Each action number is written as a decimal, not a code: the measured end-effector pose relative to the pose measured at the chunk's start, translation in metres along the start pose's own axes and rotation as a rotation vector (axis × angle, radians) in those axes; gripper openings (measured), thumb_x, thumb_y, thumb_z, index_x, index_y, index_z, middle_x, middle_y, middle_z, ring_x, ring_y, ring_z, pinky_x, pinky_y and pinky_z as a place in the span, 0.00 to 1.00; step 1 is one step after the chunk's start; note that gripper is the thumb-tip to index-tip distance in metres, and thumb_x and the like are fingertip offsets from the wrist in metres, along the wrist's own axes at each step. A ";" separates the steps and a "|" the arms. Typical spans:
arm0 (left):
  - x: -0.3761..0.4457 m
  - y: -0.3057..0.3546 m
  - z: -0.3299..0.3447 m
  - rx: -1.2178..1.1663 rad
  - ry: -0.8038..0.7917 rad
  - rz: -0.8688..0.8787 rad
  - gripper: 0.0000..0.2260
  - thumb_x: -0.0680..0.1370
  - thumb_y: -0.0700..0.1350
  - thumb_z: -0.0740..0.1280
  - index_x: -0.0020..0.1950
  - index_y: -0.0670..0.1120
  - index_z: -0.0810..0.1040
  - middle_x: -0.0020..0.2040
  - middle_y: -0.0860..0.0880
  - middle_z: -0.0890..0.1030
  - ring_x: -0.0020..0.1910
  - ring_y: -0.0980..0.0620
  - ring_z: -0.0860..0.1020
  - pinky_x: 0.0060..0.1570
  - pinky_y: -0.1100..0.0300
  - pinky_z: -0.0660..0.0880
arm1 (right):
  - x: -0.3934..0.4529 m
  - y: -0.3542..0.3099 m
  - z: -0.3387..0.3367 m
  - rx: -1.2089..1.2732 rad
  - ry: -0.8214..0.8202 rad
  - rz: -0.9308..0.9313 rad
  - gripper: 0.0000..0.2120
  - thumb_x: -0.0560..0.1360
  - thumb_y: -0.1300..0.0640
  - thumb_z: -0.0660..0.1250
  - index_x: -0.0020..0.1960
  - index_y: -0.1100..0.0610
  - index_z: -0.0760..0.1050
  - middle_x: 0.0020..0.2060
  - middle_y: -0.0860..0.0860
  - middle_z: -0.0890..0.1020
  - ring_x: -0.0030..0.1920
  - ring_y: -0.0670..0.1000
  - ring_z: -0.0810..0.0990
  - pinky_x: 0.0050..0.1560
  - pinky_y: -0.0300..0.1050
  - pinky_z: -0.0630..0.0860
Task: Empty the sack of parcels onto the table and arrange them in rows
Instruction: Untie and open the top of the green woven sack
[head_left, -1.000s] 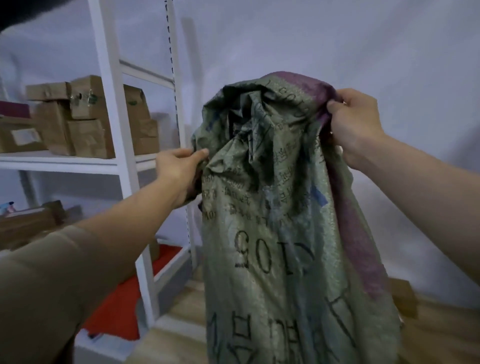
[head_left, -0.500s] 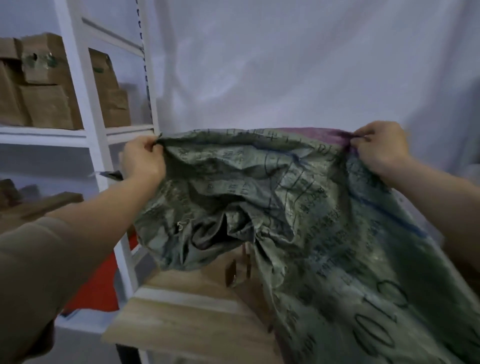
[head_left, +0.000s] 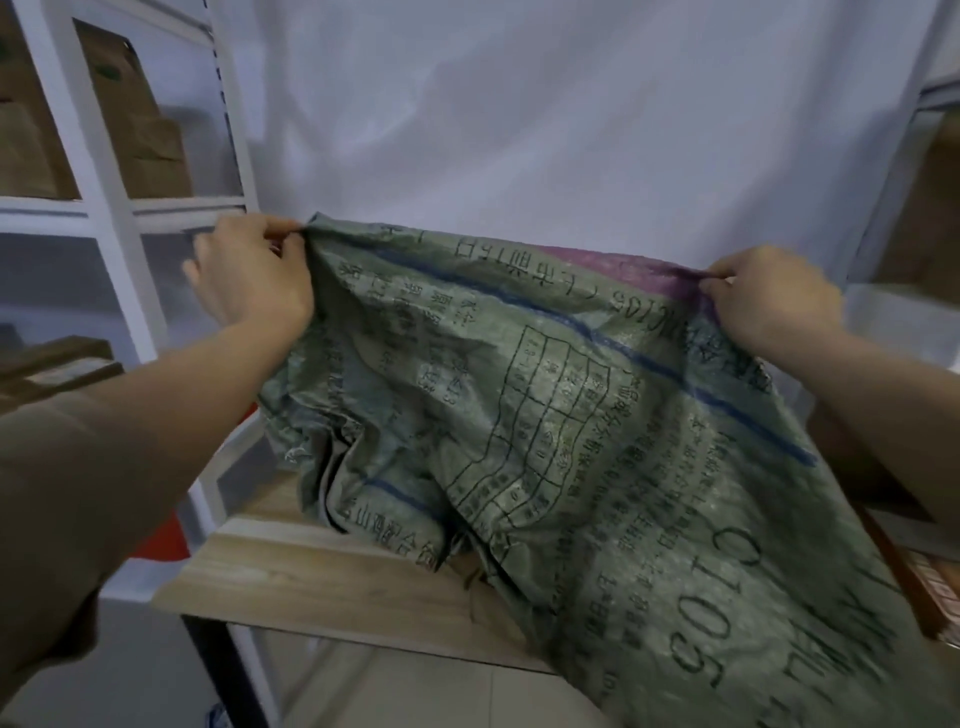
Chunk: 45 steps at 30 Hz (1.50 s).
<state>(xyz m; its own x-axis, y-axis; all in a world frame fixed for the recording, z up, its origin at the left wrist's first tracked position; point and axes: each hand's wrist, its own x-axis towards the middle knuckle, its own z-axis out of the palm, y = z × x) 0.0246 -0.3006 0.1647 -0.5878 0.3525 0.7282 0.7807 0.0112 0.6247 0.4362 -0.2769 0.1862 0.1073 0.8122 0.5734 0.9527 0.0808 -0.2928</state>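
1. Emptying step, I'd say: left hand and right hand each pinch a top corner of the sack, stretched mid-frame and drooping onto the table.
2. No parcels visible; next probably lift and shake.
3. Shelf with cardboard boxes upper left, close by.

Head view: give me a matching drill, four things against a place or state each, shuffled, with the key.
Things
1. green woven plastic sack
2. left hand
3. brown cardboard boxes
4. light wooden table

Place or state
A. on the white metal shelf at left
B. under the draped sack
C. stretched between both hands
D. pinching the sack's left top corner

Pairs: 1-C, 2-D, 3-A, 4-B. The right hand has its grip on the other corner.
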 end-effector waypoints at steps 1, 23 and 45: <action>-0.003 0.004 -0.002 -0.019 0.023 -0.010 0.12 0.77 0.53 0.62 0.53 0.55 0.84 0.50 0.51 0.84 0.54 0.43 0.79 0.59 0.42 0.74 | -0.001 0.003 -0.003 0.000 -0.001 0.003 0.11 0.81 0.55 0.62 0.53 0.56 0.83 0.44 0.58 0.81 0.43 0.62 0.76 0.43 0.49 0.71; -0.016 -0.003 0.038 0.027 0.075 -0.121 0.13 0.76 0.51 0.57 0.52 0.53 0.80 0.53 0.49 0.81 0.51 0.44 0.79 0.52 0.52 0.75 | 0.059 0.008 0.081 0.097 0.039 -0.057 0.14 0.82 0.54 0.58 0.61 0.55 0.80 0.55 0.63 0.82 0.55 0.67 0.78 0.52 0.54 0.73; -0.068 -0.131 0.334 -0.149 -1.202 -0.150 0.51 0.63 0.64 0.76 0.79 0.51 0.56 0.78 0.48 0.60 0.76 0.46 0.62 0.73 0.45 0.64 | 0.074 0.027 0.351 0.104 -0.713 0.053 0.42 0.70 0.32 0.68 0.77 0.50 0.61 0.72 0.54 0.70 0.70 0.58 0.70 0.67 0.54 0.70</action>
<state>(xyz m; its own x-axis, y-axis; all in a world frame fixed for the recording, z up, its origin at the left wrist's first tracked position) 0.0333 -0.0140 -0.0607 -0.0377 0.9989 -0.0291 0.6433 0.0466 0.7642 0.3706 -0.0119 -0.0476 -0.0924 0.9931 -0.0718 0.9156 0.0564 -0.3981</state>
